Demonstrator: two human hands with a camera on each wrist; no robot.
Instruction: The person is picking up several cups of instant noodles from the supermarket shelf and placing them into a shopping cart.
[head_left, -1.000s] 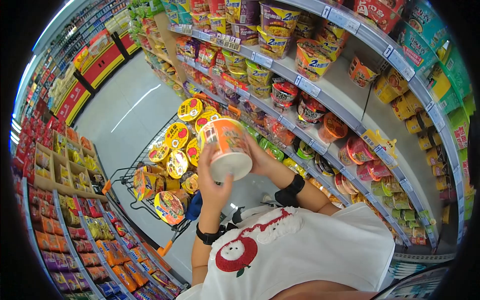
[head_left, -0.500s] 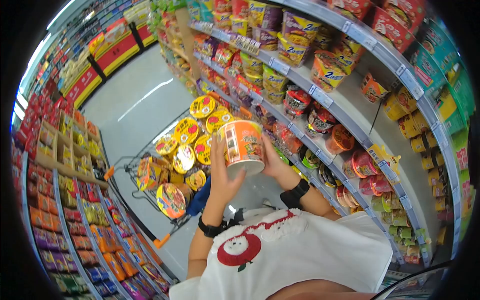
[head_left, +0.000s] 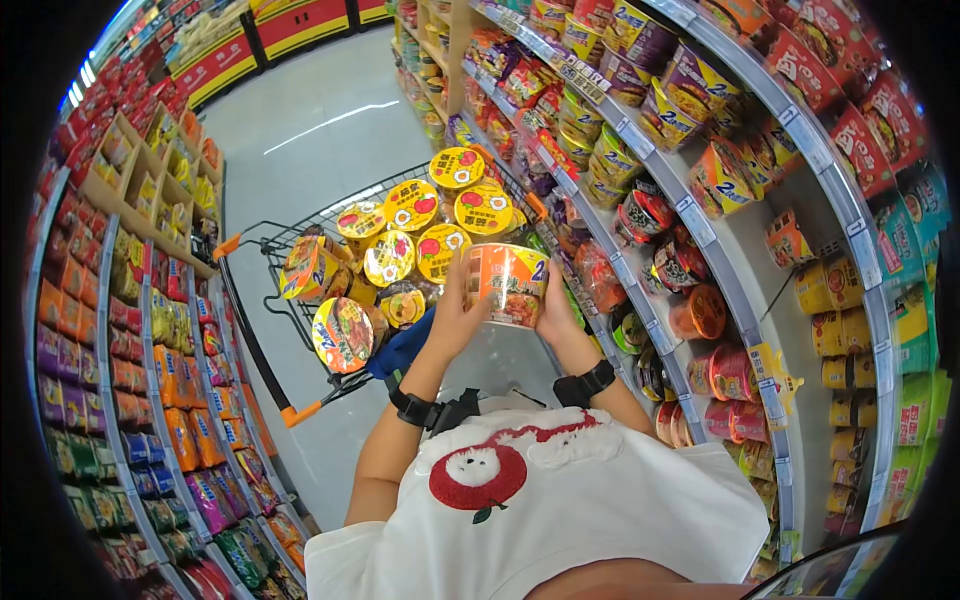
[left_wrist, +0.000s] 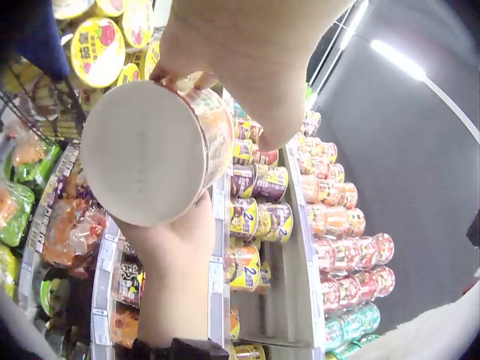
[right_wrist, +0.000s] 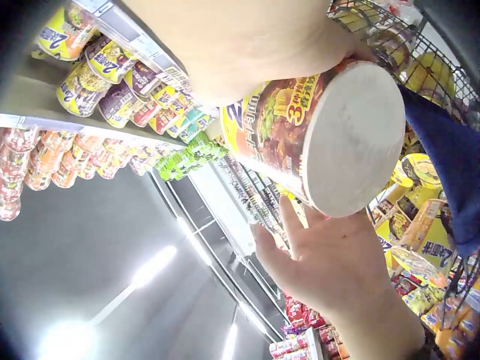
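In front of the chest, both hands hold an instant noodle cup (head_left: pixel 508 285) with an orange and white label. My left hand (head_left: pixel 458 312) lies against its left side, thumb on the wall facing me. My right hand (head_left: pixel 558 318) grips the opposite side, its fingers mostly hidden behind the cup. The white cup bottom (left_wrist: pixel 144 154) fills much of the left wrist view, with the right hand (left_wrist: pixel 176 236) beyond it. From the right wrist, the left hand (right_wrist: pixel 330 255) shows with spread fingers along the cup's lower side.
Ahead to the left stands a shopping cart (head_left: pixel 262 290) holding several noodle cups with yellow lids (head_left: pixel 412 204). Shelves of cup noodles (head_left: pixel 725 180) run along the right. Bagged goods (head_left: pixel 180 350) fill the left shelves. Between them stretches a grey floor (head_left: pixel 300 105).
The cup has turned from showing its white bottom to showing its front label. Both hands have kept hold of it. The head view has swung, shifting the cart and shelves to the right.
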